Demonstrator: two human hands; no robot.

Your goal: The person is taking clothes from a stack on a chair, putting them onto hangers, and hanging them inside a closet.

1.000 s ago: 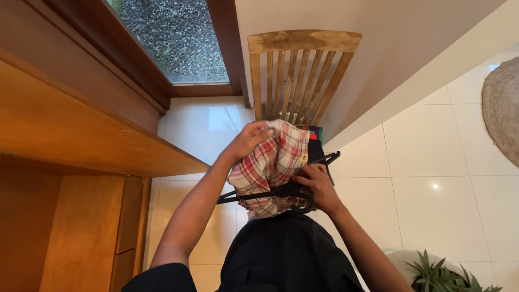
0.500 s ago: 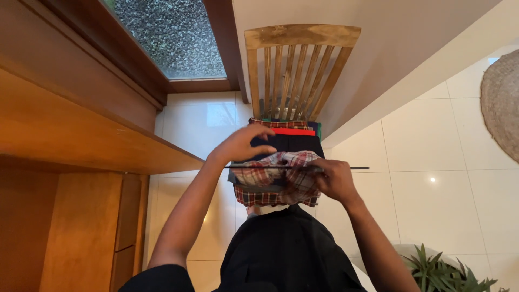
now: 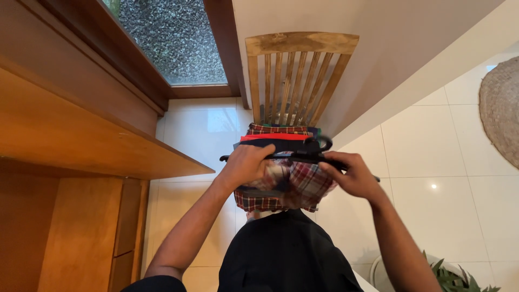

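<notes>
I see first the white glossy tiled floor [image 3: 432,157], which fills the right and the middle of the view. On the left stands the big orange-brown wooden desk [image 3: 65,135], and behind it the dark wooden window frame with frosted pebbled glass [image 3: 173,43]. Against the white wall [image 3: 389,32] stands the light wooden chair with a slatted back [image 3: 300,75]. At the right edge there is a part of the round woven grey rug [image 3: 503,103], and in the lower right corner a green leafy plant in a white pot [image 3: 454,276].

On the seat of the chair lies the stack of folded clothes in dark blue, red and plaid [image 3: 281,138]. Just in front of it, above my dark clothing, I hold the red and white plaid cloth [image 3: 303,186]. It hangs bunched under the thin black plastic hanger [image 3: 303,156], which lies nearly level across both my hands, its hook pointing toward the chair.

My left hand [image 3: 246,165] is closed around the left end of the hanger, and its fingers also press into the plaid cloth. My right hand [image 3: 351,173] grips the right side of the hanger, with the fingers curled over the bar; the tip of the hanger sticks out beyond this hand.
</notes>
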